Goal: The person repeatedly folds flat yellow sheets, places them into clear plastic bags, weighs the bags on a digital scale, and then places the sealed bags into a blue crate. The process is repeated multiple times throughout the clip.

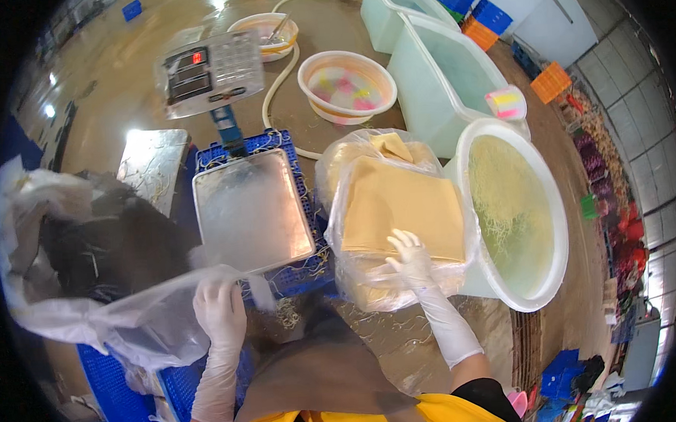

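My left hand [221, 315], in a long white glove, has its fingers curled over the near right rim of a large clear plastic bag [150, 309] with a dark inside. My right hand [414, 261], gloved the same way, lies with fingers apart on the near edge of a stack of thin yellow sheets [403, 208], which look like tofu skin. The stack sits in clear plastic wrapping [370, 291]. Between the hands and farther off is the bare metal pan of a platform scale [253, 212]; its display head [213, 72] glows red on a blue post.
A white tub [552, 247] of pale sprouts in water stands right of the stack. Beyond are large pale tanks [417, 83], a patterned basin [346, 86] and a hose [271, 98]. Blue crates [119, 390] stand under the bag. A metal plate [155, 162] lies left of the scale.
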Demonstrator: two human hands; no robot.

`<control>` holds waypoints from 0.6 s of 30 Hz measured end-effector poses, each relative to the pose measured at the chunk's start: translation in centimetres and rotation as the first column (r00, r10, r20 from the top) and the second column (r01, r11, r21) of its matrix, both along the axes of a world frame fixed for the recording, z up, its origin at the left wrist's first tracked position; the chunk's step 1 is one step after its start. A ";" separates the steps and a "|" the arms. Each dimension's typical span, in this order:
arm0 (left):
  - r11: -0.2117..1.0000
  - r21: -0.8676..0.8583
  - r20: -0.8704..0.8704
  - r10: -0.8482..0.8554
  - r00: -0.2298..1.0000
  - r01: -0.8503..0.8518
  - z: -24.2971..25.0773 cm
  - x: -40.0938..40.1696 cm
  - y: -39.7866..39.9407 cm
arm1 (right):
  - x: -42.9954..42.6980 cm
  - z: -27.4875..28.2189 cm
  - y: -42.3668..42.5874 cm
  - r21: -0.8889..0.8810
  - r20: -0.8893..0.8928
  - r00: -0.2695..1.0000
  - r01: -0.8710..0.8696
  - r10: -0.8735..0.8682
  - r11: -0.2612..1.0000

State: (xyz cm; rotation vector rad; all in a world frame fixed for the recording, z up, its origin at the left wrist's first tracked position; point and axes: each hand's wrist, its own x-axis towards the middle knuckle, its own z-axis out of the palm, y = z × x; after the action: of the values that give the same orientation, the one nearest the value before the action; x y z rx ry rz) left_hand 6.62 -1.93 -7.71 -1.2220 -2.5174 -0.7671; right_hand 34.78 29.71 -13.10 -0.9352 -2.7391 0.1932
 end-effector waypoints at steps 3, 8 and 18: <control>0.967 0.069 0.049 0.241 0.969 -0.244 1.2 -2.8 2.0 | -0.3 -1.2 1.8 0.016 0.044 0.995 -0.096 0.095 0.995; 0.982 -0.010 0.378 0.178 0.908 -0.188 3.5 -3.0 0.7 | 0.3 -2.2 3.0 -0.156 -0.056 0.989 -0.145 0.138 0.977; 0.682 -0.101 0.088 -0.719 0.689 0.724 -4.2 10.3 25.8 | -0.8 1.4 8.3 -0.753 -0.135 0.990 -0.085 -0.026 0.652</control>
State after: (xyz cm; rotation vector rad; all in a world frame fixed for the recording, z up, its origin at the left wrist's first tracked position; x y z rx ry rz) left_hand 16.89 23.83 -11.91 -2.3332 -2.0754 -0.7773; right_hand 33.98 38.01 -11.71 -0.9834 -2.5143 1.4550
